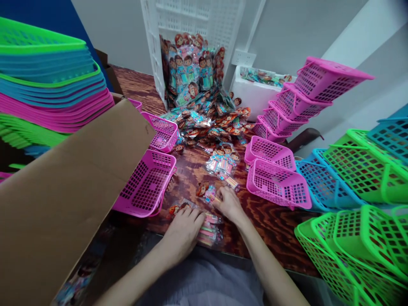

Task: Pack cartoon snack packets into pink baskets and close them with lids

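Several clear plastic packets [212,231] with cartoon-figure cards and coloured sticks lie near the table's front edge. My left hand [185,227] rests on top of them, its fingers lying over the packets. Just to the right, my right hand [228,204] pinches the end of another cartoon packet [208,192], thumb and fingers closed at its stick end. Beyond my right hand lie a loose packet [228,180] and a small cluster of packets [223,158]. What exactly the sticks are is too small to tell.
A heap of packets [210,123] spills from a tipped white crate [153,55]. Pink baskets [148,182] stand at left beside a cardboard flap [76,182]; more pink baskets [277,182], with green ones [350,246] and blue ones [328,178], stand at right. A white foam box [251,97] is behind.
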A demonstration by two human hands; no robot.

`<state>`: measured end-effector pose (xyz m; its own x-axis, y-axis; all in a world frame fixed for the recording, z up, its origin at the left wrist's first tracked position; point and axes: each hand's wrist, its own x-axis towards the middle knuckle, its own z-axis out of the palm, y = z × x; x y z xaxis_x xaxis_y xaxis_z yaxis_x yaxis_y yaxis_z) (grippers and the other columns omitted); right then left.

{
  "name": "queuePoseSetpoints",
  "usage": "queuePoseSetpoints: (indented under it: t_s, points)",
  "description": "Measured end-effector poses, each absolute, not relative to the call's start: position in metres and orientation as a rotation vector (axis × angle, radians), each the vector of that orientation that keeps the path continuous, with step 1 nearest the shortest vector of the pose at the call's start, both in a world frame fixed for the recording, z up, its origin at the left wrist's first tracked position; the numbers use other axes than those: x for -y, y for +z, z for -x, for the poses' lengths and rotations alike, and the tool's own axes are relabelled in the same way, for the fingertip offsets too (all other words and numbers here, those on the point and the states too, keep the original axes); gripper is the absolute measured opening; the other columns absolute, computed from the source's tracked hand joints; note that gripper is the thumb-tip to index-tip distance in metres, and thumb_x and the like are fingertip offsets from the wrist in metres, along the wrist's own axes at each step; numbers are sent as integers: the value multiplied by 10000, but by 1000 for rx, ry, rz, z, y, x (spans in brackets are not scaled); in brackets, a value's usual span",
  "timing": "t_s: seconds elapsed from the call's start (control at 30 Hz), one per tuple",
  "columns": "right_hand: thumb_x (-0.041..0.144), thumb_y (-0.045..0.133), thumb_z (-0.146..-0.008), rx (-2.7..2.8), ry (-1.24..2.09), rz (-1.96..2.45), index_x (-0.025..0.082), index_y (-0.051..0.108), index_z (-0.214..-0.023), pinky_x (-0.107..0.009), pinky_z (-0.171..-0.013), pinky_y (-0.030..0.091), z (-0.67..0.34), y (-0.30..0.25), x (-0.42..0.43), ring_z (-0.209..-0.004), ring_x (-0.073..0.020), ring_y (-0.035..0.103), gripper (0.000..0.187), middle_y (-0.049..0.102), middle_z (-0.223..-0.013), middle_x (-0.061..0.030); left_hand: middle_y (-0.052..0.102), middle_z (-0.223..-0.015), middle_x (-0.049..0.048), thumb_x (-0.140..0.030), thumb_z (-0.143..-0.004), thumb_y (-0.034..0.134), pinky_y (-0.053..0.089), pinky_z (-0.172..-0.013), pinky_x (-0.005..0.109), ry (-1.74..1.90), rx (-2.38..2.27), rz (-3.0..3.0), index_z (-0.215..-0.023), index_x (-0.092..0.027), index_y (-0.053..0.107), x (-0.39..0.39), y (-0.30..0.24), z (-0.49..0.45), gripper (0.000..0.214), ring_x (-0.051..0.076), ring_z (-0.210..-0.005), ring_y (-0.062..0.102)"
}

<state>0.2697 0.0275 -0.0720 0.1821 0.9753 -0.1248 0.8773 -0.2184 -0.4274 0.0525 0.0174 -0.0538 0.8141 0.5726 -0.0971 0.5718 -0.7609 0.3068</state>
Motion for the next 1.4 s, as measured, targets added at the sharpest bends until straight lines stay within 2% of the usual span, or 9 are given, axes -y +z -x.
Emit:
queuePoseSetpoints:
  t_s: [0.13,0.33,0.47,0.57,0.7,0.87,1.0,1.2,1.4]
  points:
    - [132,628,-770,1811,576,2019,236,459,-778,-280,-723,404,-252,-56,-10,-849,-188,546,198,555,-863,-4,506,-1366,129,-197,-878,553,345,-1083,483,87,-874,-2712,-1323,-178,492,-13,-57,-50,450,296,-1234,463]
    - [66,502,-831,1912,729,1820,232,534,-851,-311,-832,436,-232,-40,11,-922,-202,586,170,635,-942,-36,227,-1601,168,-216,-935,493,42,-1201,597,300,-787,-2933,-1243,-147,539,-11,-61,-46,319,346,-1501,102]
    - [128,571,-834,1827,1067,1677,214,618,-822,-274,-774,457,-247,-42,7,-833,-171,611,99,663,-850,-1,488,-1396,175,-194,-918,487,104,-1195,584,129,-688,-2895,-1214,-148,544,-19,-59,-49,304,307,-1368,379]
    - [266,639,-830,1698,1421,1507,200,668,-863,-257,-731,475,-271,-44,-15,-780,-160,629,80,690,-817,13,557,-1251,118,-166,-851,543,228,-1161,537,37,-717,-2810,-1196,-185,546,-24,-54,-52,345,284,-1209,488]
    - [340,577,-861,1405,868,1977,188,690,-866,-304,-812,480,-300,-45,-72,-876,-208,641,189,714,-894,-37,551,-1226,94,-163,-804,579,275,-1129,508,1,-753,-2763,-1172,-204,552,-26,-48,-55,371,279,-1155,484]
    - [437,633,-819,1015,323,2306,39,497,-1348,-559,-1014,329,-296,-56,-147,-1278,-429,413,675,492,-1364,-311,556,-1247,94,-186,-809,585,240,-1149,496,-18,-810,-2733,-1163,-199,576,-23,-53,-55,355,280,-1169,472]
    - [332,744,-724,1017,137,2368,38,336,-1469,-541,-1033,311,-274,-70,-171,-1303,-426,395,899,468,-1386,-318,537,-1314,94,-231,-840,586,219,-1160,499,-21,-844,-2719,-1227,-210,568,-22,-62,-55,388,292,-1225,450]
    - [200,603,-811,1298,169,2261,125,433,-1381,-386,-959,405,-282,-80,-139,-1144,-307,545,600,587,-1258,-191,534,-1340,94,-260,-884,556,201,-1169,501,-7,-825,-2705,-1253,-215,556,-21,-65,-53,372,290,-1245,443]
    - [52,486,-818,1758,4,2134,166,586,-1081,-381,-965,376,-275,-65,-92,-1135,-284,494,304,590,-1174,-145,526,-1326,113,-256,-873,565,224,-1150,500,21,-817,-2721,-1235,-198,555,-22,-59,-54,366,299,-1231,441]
